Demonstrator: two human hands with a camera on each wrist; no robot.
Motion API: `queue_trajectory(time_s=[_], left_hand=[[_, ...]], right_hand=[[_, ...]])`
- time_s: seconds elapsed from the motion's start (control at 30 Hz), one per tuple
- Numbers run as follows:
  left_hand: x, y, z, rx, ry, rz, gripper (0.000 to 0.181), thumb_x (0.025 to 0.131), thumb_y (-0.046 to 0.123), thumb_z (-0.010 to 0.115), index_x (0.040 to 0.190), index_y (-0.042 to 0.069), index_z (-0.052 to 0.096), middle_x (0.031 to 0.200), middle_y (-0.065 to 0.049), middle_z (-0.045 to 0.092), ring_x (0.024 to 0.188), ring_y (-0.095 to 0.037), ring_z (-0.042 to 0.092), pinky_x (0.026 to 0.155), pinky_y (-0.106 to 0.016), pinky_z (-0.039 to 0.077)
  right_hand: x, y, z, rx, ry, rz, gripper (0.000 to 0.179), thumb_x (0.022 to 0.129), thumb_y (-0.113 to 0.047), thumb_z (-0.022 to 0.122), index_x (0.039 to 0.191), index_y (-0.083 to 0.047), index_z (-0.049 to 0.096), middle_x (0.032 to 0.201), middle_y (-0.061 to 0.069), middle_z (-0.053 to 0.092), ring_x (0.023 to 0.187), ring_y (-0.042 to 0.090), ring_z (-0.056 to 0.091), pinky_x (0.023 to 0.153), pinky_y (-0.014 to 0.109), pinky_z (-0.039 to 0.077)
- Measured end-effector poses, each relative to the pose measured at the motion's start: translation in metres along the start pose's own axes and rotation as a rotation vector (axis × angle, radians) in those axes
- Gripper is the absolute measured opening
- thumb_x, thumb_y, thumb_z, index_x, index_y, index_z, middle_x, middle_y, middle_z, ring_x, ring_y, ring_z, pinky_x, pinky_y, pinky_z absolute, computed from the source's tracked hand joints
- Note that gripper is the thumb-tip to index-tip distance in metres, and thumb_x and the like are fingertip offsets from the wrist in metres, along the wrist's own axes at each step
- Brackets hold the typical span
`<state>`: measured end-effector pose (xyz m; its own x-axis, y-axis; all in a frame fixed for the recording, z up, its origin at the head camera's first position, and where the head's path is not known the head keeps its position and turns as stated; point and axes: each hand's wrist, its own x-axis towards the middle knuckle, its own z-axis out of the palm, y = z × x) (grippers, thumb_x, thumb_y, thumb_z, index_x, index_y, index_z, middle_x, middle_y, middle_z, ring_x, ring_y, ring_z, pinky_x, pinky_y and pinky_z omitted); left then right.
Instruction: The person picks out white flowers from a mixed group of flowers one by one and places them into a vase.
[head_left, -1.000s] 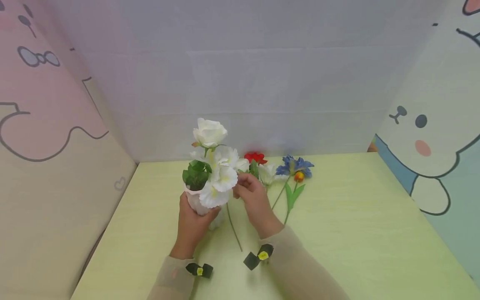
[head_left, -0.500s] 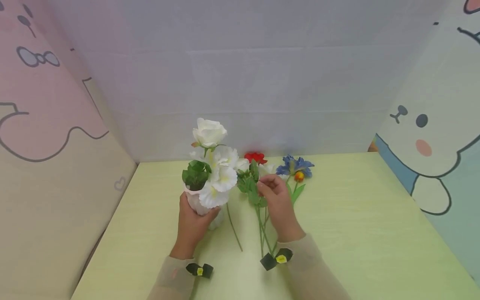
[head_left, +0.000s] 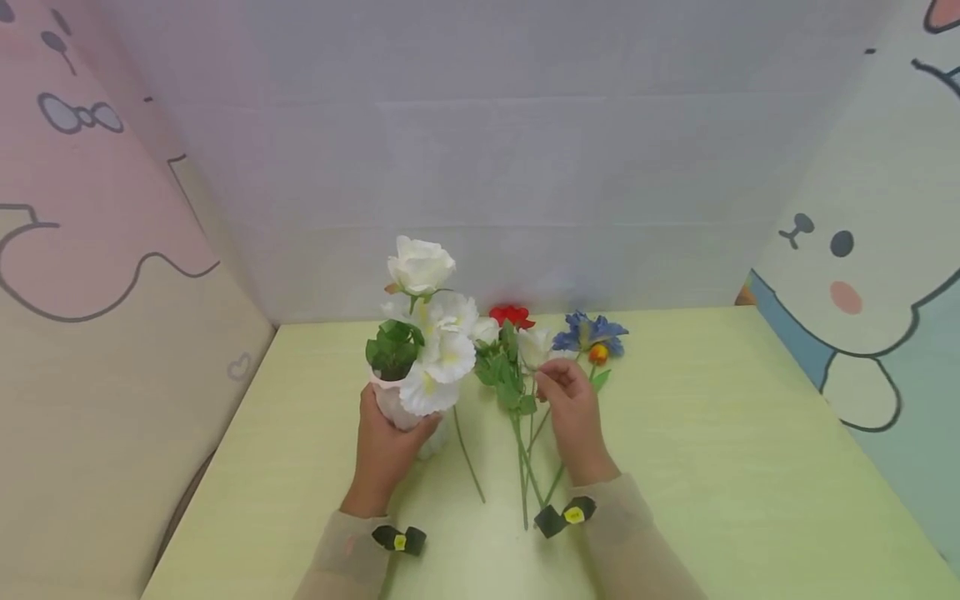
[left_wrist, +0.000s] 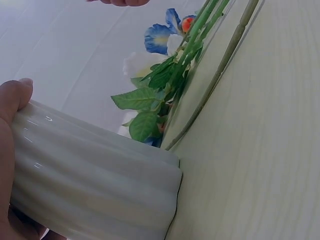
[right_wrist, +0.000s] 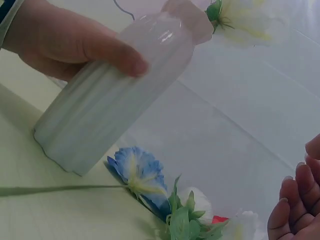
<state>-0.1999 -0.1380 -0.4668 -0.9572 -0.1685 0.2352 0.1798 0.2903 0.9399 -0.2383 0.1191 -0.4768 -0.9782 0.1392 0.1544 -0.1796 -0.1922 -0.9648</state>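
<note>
My left hand (head_left: 386, 454) grips a white ribbed vase (head_left: 390, 406), its thumb across the front in the right wrist view. The vase (left_wrist: 95, 175) stands on the table. Out of its mouth rise a white rose (head_left: 420, 265), frilly white blooms (head_left: 450, 357) with yellow centres, and green leaves (head_left: 393, 346). Right of the vase, my right hand (head_left: 579, 421) hovers over the lying stems, near a white flower (head_left: 534, 346). Its fingers (right_wrist: 290, 202) are loosely curled with nothing seen between them. The vase's back side is hidden in the head view.
Flowers lie on the yellowish table (head_left: 750, 433): a red one (head_left: 512, 316), a blue one (head_left: 577, 332), an orange tulip (head_left: 598, 354), and leafy green stems (head_left: 522, 450). One loose stem (head_left: 468, 460) lies beside the vase; a blue bloom (right_wrist: 142, 175) ends it. Cloth walls surround the table.
My right hand has moved away from the white blooms at the vase, rightward over the lying flowers, uncovering their leaves and stems. My left hand and the vase have stayed put.
</note>
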Motion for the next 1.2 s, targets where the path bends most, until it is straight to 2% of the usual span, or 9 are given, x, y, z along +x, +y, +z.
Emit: queue_trajectory(time_s=[0.1, 0.23, 0.37, 0.47, 0.6, 0.67, 0.83, 0.93, 1.2], left_hand=[[0.0, 0.0, 0.0, 0.003, -0.001, -0.001, 0.094, 0.077, 0.006, 0.089, 0.149, 0.001, 0.029, 0.143, -0.019, 0.044, 0.126, -0.034, 0.047, 0.109, -0.053, 0.034], [0.0, 0.001, -0.001, 0.007, -0.011, -0.002, 0.094, 0.078, 0.007, 0.089, 0.15, 0.002, 0.029, 0.144, -0.019, 0.044, 0.126, -0.035, 0.047, 0.109, -0.054, 0.034], [0.0, 0.001, -0.001, -0.004, -0.013, 0.001, 0.094, 0.079, 0.008, 0.089, 0.15, 0.003, 0.029, 0.145, -0.019, 0.044, 0.127, -0.035, 0.046, 0.11, -0.055, 0.033], [0.004, -0.015, 0.0, 0.002, -0.009, 0.006, 0.096, 0.078, 0.01, 0.091, 0.152, 0.006, 0.029, 0.145, -0.016, 0.043, 0.127, -0.034, 0.046, 0.109, -0.054, 0.033], [0.01, -0.04, 0.001, 0.018, -0.008, 0.021, 0.099, 0.077, 0.018, 0.093, 0.152, 0.011, 0.03, 0.145, -0.011, 0.044, 0.126, -0.03, 0.047, 0.108, -0.053, 0.035], [0.01, -0.041, 0.0, 0.025, -0.009, 0.026, 0.099, 0.077, 0.022, 0.094, 0.152, 0.011, 0.03, 0.144, -0.01, 0.045, 0.125, -0.029, 0.048, 0.107, -0.052, 0.035], [0.01, -0.041, -0.001, 0.021, -0.004, 0.036, 0.099, 0.077, 0.022, 0.094, 0.151, 0.012, 0.031, 0.144, -0.009, 0.045, 0.125, -0.029, 0.048, 0.107, -0.053, 0.035], [0.011, -0.041, 0.0, 0.006, -0.003, 0.036, 0.099, 0.075, 0.02, 0.095, 0.151, 0.012, 0.031, 0.144, -0.01, 0.046, 0.125, -0.029, 0.049, 0.108, -0.051, 0.036], [0.01, -0.043, 0.001, -0.001, -0.002, 0.0, 0.101, 0.074, 0.016, 0.095, 0.152, 0.014, 0.03, 0.145, -0.011, 0.045, 0.126, -0.03, 0.048, 0.107, -0.051, 0.036]], right_hand=[[0.002, 0.004, -0.006, -0.004, 0.019, 0.008, 0.011, 0.1, 0.0, 0.06, 0.11, 0.005, 0.059, 0.087, 0.009, 0.058, 0.078, 0.017, 0.056, 0.075, 0.029, 0.051], [0.004, 0.007, -0.01, -0.014, 0.049, 0.051, 0.014, 0.101, 0.001, 0.06, 0.112, 0.008, 0.059, 0.089, 0.008, 0.06, 0.079, 0.016, 0.058, 0.075, 0.029, 0.053], [0.008, 0.01, -0.011, -0.057, 0.063, 0.117, 0.023, 0.102, -0.002, 0.06, 0.121, 0.011, 0.061, 0.115, 0.02, 0.064, 0.095, 0.017, 0.063, 0.085, 0.029, 0.055], [0.008, 0.01, -0.012, -0.122, 0.056, 0.184, 0.033, 0.102, -0.007, 0.06, 0.132, 0.008, 0.06, 0.137, 0.022, 0.058, 0.115, 0.028, 0.062, 0.101, 0.037, 0.049], [0.006, 0.011, -0.013, -0.211, 0.025, 0.249, 0.043, 0.102, -0.013, 0.059, 0.142, 0.003, 0.055, 0.148, 0.019, 0.053, 0.132, 0.039, 0.051, 0.114, 0.051, 0.035], [0.005, 0.011, -0.014, -0.241, 0.005, 0.255, 0.046, 0.103, -0.015, 0.059, 0.145, 0.003, 0.052, 0.15, 0.02, 0.051, 0.136, 0.038, 0.047, 0.115, 0.053, 0.033], [0.007, 0.012, -0.012, -0.273, -0.048, 0.277, 0.055, 0.103, -0.021, 0.059, 0.151, 0.003, 0.044, 0.154, 0.021, 0.045, 0.141, 0.041, 0.041, 0.116, 0.055, 0.032], [0.008, 0.013, -0.01, -0.294, -0.068, 0.324, 0.06, 0.103, -0.024, 0.059, 0.154, 0.001, 0.04, 0.157, 0.02, 0.042, 0.143, 0.041, 0.039, 0.116, 0.055, 0.031], [0.008, 0.026, -0.006, -0.348, -0.108, 0.442, 0.062, 0.103, -0.029, 0.058, 0.154, 0.002, 0.039, 0.155, 0.023, 0.042, 0.134, 0.04, 0.05, 0.112, 0.051, 0.04]])
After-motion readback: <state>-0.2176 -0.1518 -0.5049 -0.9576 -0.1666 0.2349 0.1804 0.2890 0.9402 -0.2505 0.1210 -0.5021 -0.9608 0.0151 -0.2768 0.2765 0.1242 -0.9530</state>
